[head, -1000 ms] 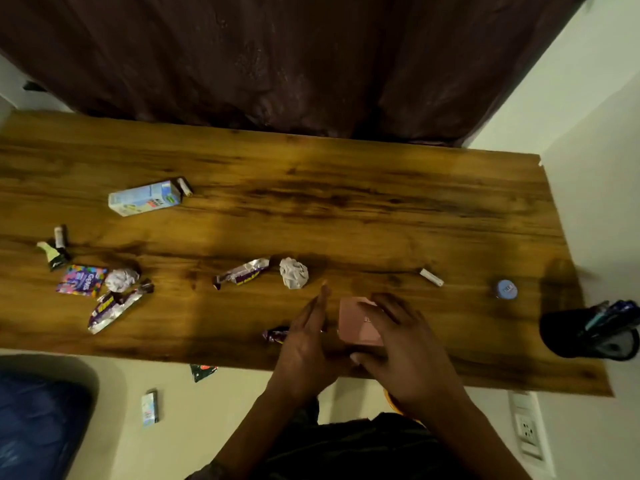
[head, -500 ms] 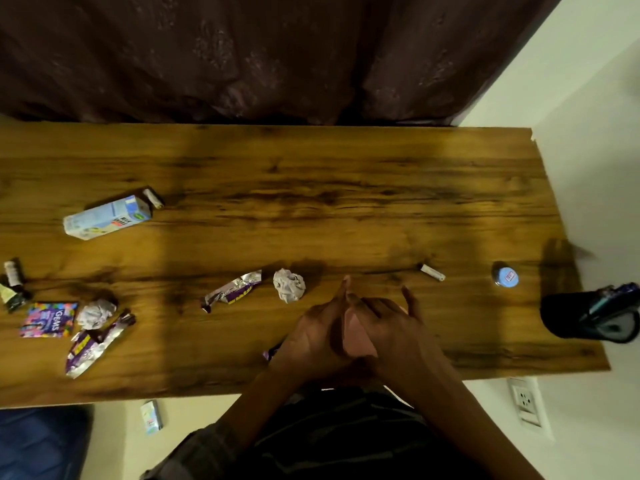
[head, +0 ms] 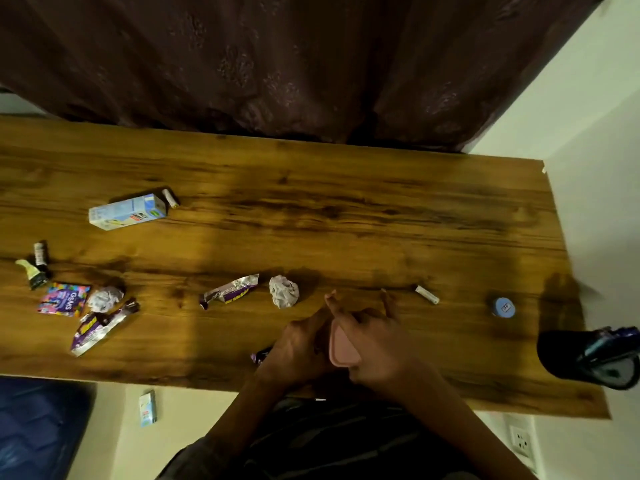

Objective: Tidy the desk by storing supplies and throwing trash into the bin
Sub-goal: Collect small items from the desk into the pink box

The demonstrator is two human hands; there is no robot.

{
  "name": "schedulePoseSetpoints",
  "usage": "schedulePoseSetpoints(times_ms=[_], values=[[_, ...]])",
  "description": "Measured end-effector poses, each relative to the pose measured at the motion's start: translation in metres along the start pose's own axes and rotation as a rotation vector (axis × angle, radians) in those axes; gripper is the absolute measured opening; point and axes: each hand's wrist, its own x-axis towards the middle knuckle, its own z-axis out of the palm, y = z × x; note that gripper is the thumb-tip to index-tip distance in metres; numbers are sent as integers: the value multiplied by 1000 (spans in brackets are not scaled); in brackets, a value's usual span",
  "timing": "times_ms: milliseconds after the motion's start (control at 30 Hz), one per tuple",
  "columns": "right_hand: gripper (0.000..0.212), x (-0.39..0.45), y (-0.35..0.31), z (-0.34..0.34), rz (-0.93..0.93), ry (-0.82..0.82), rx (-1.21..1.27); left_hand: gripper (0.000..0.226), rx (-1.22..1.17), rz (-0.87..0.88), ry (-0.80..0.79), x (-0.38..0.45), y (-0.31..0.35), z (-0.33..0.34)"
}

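Note:
A small pink box [head: 340,348] stands on edge near the front of the wooden desk [head: 346,220], held between both hands. My left hand [head: 298,344] presses against its left side and my right hand [head: 377,344] wraps round its right side. A dark candy wrapper [head: 260,355] peeks out from under my left hand. Crumpled paper balls lie at the centre [head: 284,291] and at the left [head: 104,298]. Silver-purple wrappers [head: 230,291] [head: 100,327], a Gems packet [head: 64,299] and a light blue carton [head: 126,213] lie scattered on the desk.
A black pen holder [head: 585,355] lies at the right edge, with a blue round cap [head: 503,307] and a small white stick [head: 426,294] nearby. Small tubes [head: 36,265] sit at the far left. A small carton [head: 147,408] lies on the floor. A dark curtain [head: 277,64] hangs behind.
The pink box went from lying flat under my right hand to standing on edge, clasped between both hands. The camera view shifted slightly.

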Motion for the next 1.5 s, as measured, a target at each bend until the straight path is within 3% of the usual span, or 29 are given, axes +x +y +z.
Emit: schedulePoseSetpoints(times_ms=[100, 167, 400, 667, 900, 1233, 1300, 1400, 1500], values=[[118, 0, 2, -5, -39, -16, -12, 59, 23, 2, 5, -1, 2, 1], [119, -1, 2, -10, -63, -22, -8, 53, 43, 25, 13, 0, 0, 3], [115, -11, 26, -19, -32, 5, 154, 73, 12, 63, 14, -1, -6, 3], [96, -52, 92, 9, 323, 362, 242, 77, -15, 25, -33, -3, -3, 1], [94, -80, 114, 79, 615, 285, 157, 83, 9, -10, -58, -5, 1, 2], [86, -80, 114, 111, 614, 246, 243, 85, 15, -24, -70, -6, -5, 3], [74, -77, 115, 105, 625, 264, 315, 84, 15, -28, -70, -6, -5, 4], [38, -63, 117, 89, 623, 371, 435, 82, 14, -37, -66, -5, -4, 4], [20, -39, 121, 76, 557, 424, 387, 79, 1, -41, -72, -4, -1, 4]])
